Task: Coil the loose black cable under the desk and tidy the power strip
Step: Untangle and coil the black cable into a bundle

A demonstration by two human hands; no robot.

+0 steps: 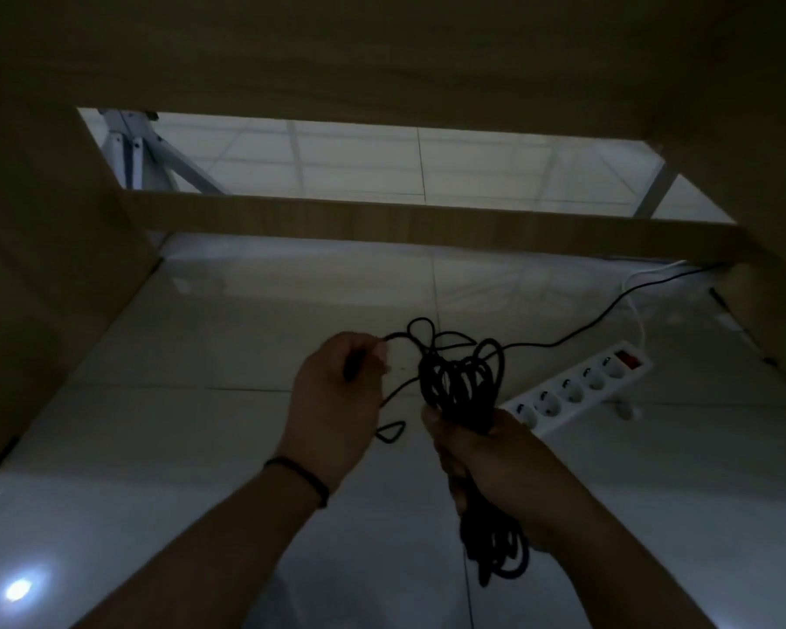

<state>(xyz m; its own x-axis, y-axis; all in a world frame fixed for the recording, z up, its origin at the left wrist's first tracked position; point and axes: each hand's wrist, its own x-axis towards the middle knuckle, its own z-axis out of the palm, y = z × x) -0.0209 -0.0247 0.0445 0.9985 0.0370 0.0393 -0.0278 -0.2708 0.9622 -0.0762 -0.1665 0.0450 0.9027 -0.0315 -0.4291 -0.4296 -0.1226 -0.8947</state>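
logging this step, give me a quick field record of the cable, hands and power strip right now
setting: under a desk, on a tiled floor
right hand: grips the bundled loops of the black cable
left hand: pinches a free strand of the cable, wrist wears a dark band
cable tail: runs off right toward the desk's back corner
power strip: white, red switch, flat on floor right of the hands, sockets in view empty
coil state: loops gathered, uneven

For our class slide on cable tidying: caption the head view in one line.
Under a desk, right hand grips the coiled black cable; left hand feeds the loose end, power strip behind.
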